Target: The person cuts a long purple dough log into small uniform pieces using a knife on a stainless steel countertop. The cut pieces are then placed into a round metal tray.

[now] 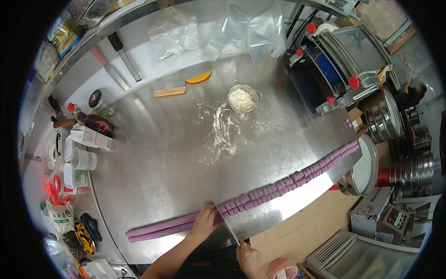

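Note:
Two purple dough ropes (163, 227) lie side by side along the front of the steel worktable. My left hand (205, 223) is curled over them close to the cut, its fingertips against the blade. In my right hand (249, 258) is the handle of a knife (228, 223), whose blade crosses both ropes right beside my left fingers. To the right of the blade the ropes are cut into two rows of short dough pieces (278, 187), which run up to the table's right end. Several of the pieces still touch one another.
A metal bowl of flour (242, 98) stands toward the back, with flour smeared before it. Two dough scrapers (170, 91) lie near the wall. Bottles and tubs (84, 158) line the left side. A dough-rolling machine (343, 66) and stacked steamers (381, 111) are at right.

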The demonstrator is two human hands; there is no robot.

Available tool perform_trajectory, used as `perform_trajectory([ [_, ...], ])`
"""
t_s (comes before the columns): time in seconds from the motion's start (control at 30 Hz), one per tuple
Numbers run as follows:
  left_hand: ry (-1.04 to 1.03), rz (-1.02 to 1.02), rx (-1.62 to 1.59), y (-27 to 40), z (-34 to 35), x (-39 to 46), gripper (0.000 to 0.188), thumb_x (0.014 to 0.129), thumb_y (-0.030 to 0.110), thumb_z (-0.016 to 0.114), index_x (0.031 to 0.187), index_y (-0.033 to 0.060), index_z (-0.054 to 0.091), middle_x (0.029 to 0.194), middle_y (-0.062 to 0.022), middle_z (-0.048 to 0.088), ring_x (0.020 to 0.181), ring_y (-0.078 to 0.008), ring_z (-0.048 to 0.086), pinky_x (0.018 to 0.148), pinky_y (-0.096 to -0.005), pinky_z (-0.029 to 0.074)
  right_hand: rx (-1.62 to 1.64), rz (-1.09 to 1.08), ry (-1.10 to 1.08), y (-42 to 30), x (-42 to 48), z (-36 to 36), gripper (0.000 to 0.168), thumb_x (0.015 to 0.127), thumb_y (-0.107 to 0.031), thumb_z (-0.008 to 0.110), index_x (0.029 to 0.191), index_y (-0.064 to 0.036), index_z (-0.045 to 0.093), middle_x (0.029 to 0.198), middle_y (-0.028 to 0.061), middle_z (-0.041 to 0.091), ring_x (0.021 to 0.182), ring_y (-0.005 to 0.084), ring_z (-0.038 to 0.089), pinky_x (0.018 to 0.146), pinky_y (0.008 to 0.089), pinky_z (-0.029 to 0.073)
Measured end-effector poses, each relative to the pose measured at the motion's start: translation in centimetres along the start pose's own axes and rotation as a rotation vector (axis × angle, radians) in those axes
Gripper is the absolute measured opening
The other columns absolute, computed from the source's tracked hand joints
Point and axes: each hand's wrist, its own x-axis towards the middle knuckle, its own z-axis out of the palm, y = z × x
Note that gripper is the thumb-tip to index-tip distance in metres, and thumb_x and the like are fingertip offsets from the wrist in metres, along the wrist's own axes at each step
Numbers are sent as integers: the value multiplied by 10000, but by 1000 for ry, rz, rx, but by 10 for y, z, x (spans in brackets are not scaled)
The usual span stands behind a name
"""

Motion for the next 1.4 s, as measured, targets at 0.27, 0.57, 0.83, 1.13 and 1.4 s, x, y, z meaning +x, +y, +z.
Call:
perform_trajectory([
  [0.27, -27, 19, 24, -7, 4, -2, 618, 592, 94, 812, 1145, -15, 559, 1155, -146, 548, 1082, -337, 545, 945, -391, 491, -47, 69, -45, -19, -15, -29, 147, 924, -173, 580, 985, -50, 634, 626, 195, 630, 473, 360, 609, 429, 453, 495],
  [0.57, -16, -23, 43, -2, 3, 1, 595, 581, 88, 811, 1122, 17, 575, 1149, -124, 566, 1078, -320, 551, 928, -380, 501, -78, -39, 37, -14, 36, 10, 153, 887, -192, 591, 920, -49, 638, 655, 147, 660, 516, 330, 645, 473, 438, 526],
  [0.83, -17, 12, 21, -2, 2, 2, 587, 558, 73, 820, 1082, -1, 567, 1109, -158, 555, 1056, -356, 549, 904, -415, 506, -61, 25, -85, 2, -5, 6, 176, 885, -207, 604, 946, -49, 652, 664, 154, 667, 530, 321, 655, 495, 431, 537],
  [1.13, 22, -33, -7, -9, -4, -12, 646, 597, 94, 837, 1165, -1, 544, 1148, -160, 534, 1046, -375, 542, 883, -440, 512, -5, -77, 156, -7, 35, 31, 197, 884, -208, 608, 989, -51, 666, 677, 134, 672, 536, 316, 652, 479, 421, 521],
  [1.4, 32, -1, -22, -6, -10, -11, 602, 577, 54, 812, 1110, -25, 544, 1133, -181, 523, 1035, -394, 533, 873, -451, 511, 3, -4, 29, -16, -5, 4, 180, 886, -189, 633, 986, -46, 678, 694, 139, 680, 549, 317, 655, 508, 424, 524],
])
